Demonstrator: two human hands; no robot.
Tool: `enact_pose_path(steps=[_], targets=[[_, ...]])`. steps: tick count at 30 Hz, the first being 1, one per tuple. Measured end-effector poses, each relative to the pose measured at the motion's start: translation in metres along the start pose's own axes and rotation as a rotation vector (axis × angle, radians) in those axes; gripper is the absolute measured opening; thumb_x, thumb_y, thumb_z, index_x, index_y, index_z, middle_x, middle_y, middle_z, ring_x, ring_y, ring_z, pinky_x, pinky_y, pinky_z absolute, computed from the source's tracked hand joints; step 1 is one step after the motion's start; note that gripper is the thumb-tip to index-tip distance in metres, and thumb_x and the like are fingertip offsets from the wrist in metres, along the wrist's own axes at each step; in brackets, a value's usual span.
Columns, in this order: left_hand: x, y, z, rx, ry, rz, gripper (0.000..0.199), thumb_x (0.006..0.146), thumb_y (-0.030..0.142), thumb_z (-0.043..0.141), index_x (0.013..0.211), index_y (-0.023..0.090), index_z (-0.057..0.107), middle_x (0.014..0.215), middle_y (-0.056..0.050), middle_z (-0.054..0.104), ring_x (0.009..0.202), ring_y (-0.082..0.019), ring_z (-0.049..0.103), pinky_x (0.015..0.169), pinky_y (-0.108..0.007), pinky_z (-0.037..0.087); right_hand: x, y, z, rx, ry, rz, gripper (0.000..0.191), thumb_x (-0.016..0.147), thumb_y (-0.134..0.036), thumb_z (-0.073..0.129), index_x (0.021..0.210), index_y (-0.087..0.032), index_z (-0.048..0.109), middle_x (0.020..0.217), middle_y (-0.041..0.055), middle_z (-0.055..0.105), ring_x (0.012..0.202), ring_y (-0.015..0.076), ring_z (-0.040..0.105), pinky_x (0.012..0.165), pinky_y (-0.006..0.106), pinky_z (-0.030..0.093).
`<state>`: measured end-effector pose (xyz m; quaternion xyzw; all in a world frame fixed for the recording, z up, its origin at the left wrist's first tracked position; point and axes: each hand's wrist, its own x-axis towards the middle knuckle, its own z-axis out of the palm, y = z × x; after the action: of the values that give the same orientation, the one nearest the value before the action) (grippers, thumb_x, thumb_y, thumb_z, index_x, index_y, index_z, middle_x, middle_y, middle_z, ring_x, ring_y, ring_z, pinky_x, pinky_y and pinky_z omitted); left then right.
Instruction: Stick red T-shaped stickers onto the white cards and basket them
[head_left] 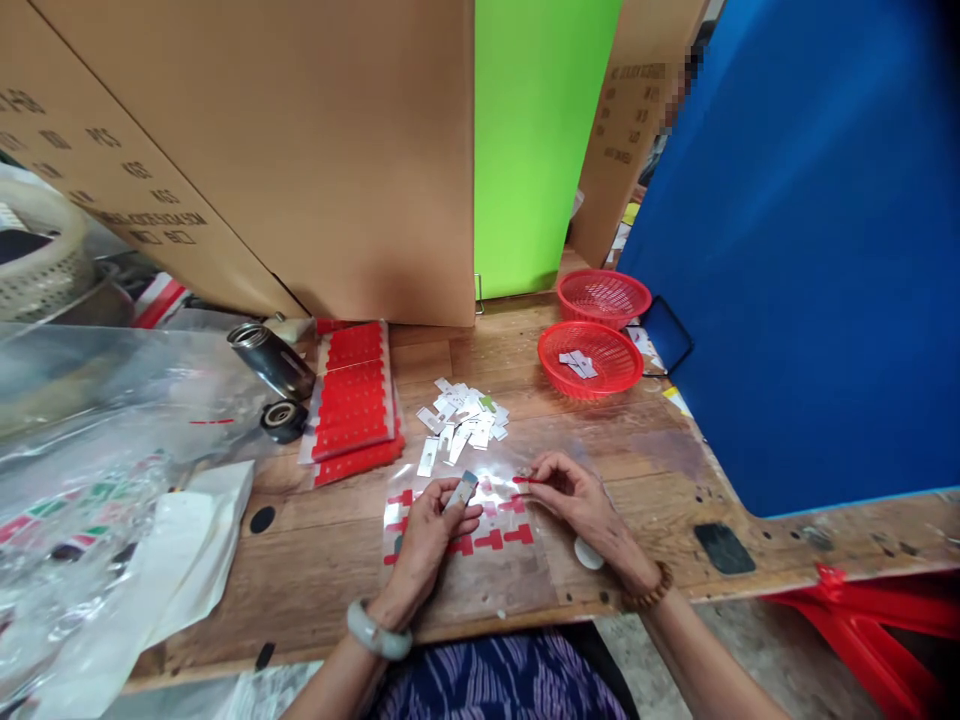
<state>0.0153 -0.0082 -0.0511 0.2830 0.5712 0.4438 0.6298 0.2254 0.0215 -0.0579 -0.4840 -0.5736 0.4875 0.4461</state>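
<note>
1. Head view: both forearms reach up from the lower edge over the desk (637, 440), wrists near its front edge, hands angled inward toward each other but apart.
2. Left hand (429, 520), above a light bangle (379, 630), is turned partly palm-up and grasps a small pale piece (463, 488) between thumb and fingers, its far end tilted up.
3. Right hand (581, 497), above a beaded bracelet (651, 588), is turned knuckles-up, with thumb and index finger pinching a small red piece (524, 480).
4. Beneath both lies a clear sheet (517, 585) with rows of red T-like shapes (517, 535); the left hand hides some of these.
5. Just beyond the hands, a loose pile of white pieces (465, 415) rests on the desk.
6. Beyond it to the right stand two red baskets, the front basket (551, 370) holding a few white pieces and the rear basket (600, 285) just behind it.
7. To the left lie a stack of red sheets (352, 400), a tilted dark flask (274, 360) and a black cap (283, 422), then clear plastic bags (112, 400).
8. Cardboard (375, 150), a green panel (536, 150) and a blue panel (810, 280) block much of the view past the desk.
</note>
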Motion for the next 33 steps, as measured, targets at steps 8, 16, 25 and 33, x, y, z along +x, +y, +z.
enact_pose_path(steps=[8,16,25,33], targets=[[-0.019,0.012,0.011,-0.124,-0.133,-0.167,0.034,0.069,0.010,0.074,0.099,0.012,0.058,0.092,-0.012,0.072,0.072,-0.017,0.072,0.068,-0.024,0.057,-0.012,-0.032,0.009,-0.037,0.005,0.058,0.016,0.076,-0.033,0.061,0.071,-0.021,0.053,0.068,-0.0025,0.053,0.065,0.0127,0.050,0.061,0.024,0.042],[-0.037,0.030,-0.004,-0.124,-0.260,-0.315,0.044,0.061,0.011,0.080,0.101,0.010,0.061,0.081,-0.009,0.073,0.067,-0.016,0.071,0.067,-0.023,0.056,-0.028,-0.038,0.039,-0.052,-0.146,0.046,0.009,0.081,-0.024,0.058,0.074,-0.020,0.055,0.074,-0.0013,0.059,0.070,0.0131,0.057,0.065,0.024,0.045],[-0.039,0.034,-0.014,-0.074,-0.290,-0.348,0.042,0.061,0.012,0.079,0.100,0.011,0.062,0.081,-0.008,0.073,0.066,-0.016,0.071,0.069,-0.025,0.056,-0.032,-0.030,0.052,-0.097,-0.213,0.017,0.007,0.084,-0.020,0.056,0.076,-0.021,0.056,0.075,-0.0016,0.058,0.071,0.0133,0.054,0.066,0.024,0.043],[-0.037,0.035,-0.015,-0.041,-0.294,-0.347,0.042,0.062,0.012,0.077,0.101,0.012,0.061,0.083,-0.008,0.073,0.068,-0.016,0.071,0.069,-0.025,0.056,-0.030,-0.032,0.053,-0.108,-0.218,0.007,0.008,0.084,-0.017,0.056,0.076,-0.021,0.055,0.074,-0.0020,0.058,0.071,0.0129,0.052,0.067,0.024,0.041]])
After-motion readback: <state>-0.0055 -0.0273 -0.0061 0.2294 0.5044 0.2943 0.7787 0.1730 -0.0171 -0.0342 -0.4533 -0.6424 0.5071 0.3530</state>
